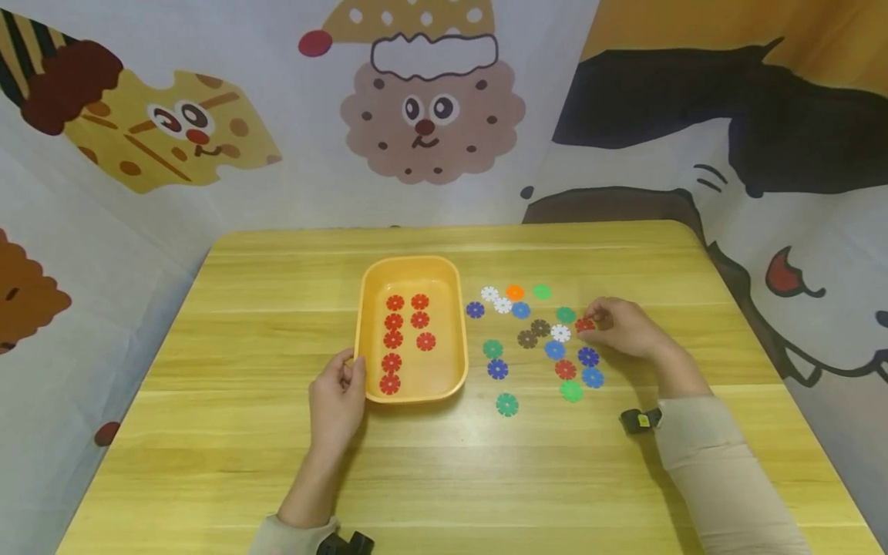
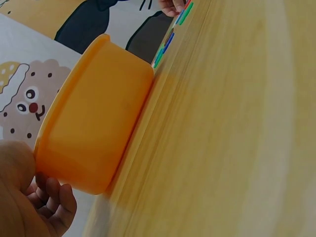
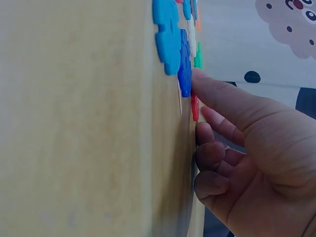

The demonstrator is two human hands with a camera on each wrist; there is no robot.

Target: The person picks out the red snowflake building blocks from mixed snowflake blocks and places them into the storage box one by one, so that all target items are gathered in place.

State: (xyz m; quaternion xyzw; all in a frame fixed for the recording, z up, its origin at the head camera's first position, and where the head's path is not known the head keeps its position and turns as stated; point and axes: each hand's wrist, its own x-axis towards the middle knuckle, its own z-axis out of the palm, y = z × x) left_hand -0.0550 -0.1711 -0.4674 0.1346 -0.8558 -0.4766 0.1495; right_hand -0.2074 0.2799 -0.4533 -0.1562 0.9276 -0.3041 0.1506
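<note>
My left hand (image 1: 338, 397) grips the left rim of a yellow-orange plastic tray (image 1: 451, 389), thumb at the rim and fingers curled at its outer wall, as the left wrist view shows too. Inside the tray lie several red notched building discs (image 1: 393, 321) in two rough columns. On the right, my right hand (image 1: 624, 327) pinches the edge of a red notched disc (image 1: 586, 325) between thumb and fingers, low at the tabletop. A dark blue disc (image 3: 184, 64) and a light blue disc (image 3: 167, 37) lie right beside the thumb in the right wrist view.
Loose discs spread right of the tray: several in blue, green and white, brown ones (image 1: 528, 339), an orange one (image 1: 515, 293) and another red one (image 1: 565, 370). They lie on a wooden table (image 1: 430, 478). A cartoon-printed cloth (image 1: 277, 200) hangs behind it.
</note>
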